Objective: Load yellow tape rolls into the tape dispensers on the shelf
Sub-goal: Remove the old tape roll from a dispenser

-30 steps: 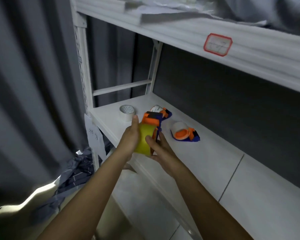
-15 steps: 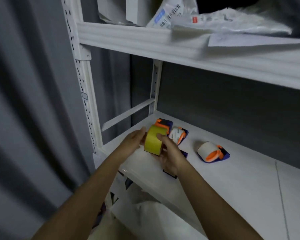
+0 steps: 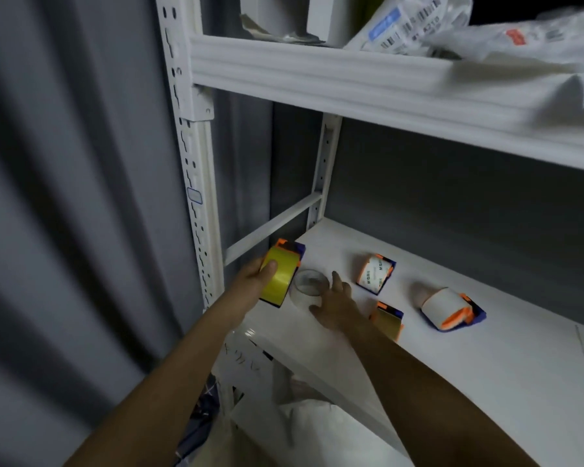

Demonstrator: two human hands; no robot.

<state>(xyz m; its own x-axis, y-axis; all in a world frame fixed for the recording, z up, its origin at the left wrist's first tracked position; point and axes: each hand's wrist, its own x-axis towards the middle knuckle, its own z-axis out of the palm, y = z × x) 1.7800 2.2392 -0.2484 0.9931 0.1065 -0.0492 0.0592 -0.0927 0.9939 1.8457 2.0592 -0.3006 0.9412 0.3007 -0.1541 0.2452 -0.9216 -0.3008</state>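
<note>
My left hand grips a blue and orange dispenser with a yellow tape roll in it, held at the shelf's left front corner. My right hand hovers with spread fingers just right of a clear tape roll standing on the white shelf. Beside my right wrist lies a dispenser with a dull yellow roll. Two more dispensers hold white rolls: one further back, one to the right.
A white perforated upright stands left of my left hand, with a cross brace behind. The upper shelf overhangs, carrying plastic packets. Grey curtain hangs on the left. White bags and cloth lie below the shelf edge.
My right hand has let go of the yellow roll and dispenser and moved right over the shelf. My left hand now holds the loaded dispenser alone. The view has tilted upward.
</note>
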